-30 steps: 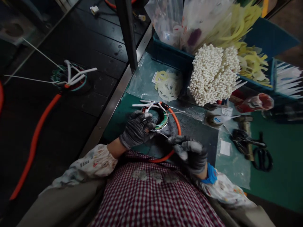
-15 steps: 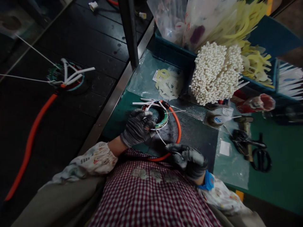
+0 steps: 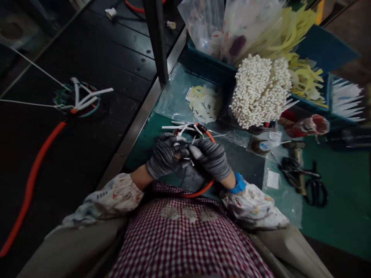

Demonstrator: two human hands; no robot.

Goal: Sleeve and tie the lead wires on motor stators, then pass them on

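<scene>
A wire-wound ring (image 3: 189,133) with white sleeves and an orange sleeve (image 3: 209,136) lies on the green mat in front of me. My left hand (image 3: 167,154), in a grey glove, is closed on the ring's near left side. Against its fingertips, over the ring's near side, my right hand (image 3: 211,156) is pinched; whatever is between its fingers is too small to make out. A thin white cord end (image 3: 192,163) shows below the fingers. The gloves hide much of the ring.
A second ring (image 3: 78,98) with an orange sleeve lies on the dark slatted surface at left. Blue bins (image 3: 210,70) hold white tubes (image 3: 261,92) and yellow strips. At right are a glue bottle (image 3: 266,145), a hammer (image 3: 298,154) and black scissors (image 3: 316,191).
My right hand has moved up and left from beside my lap to the ring and now meets my left hand. The white cord that stretched toward it is mostly hidden.
</scene>
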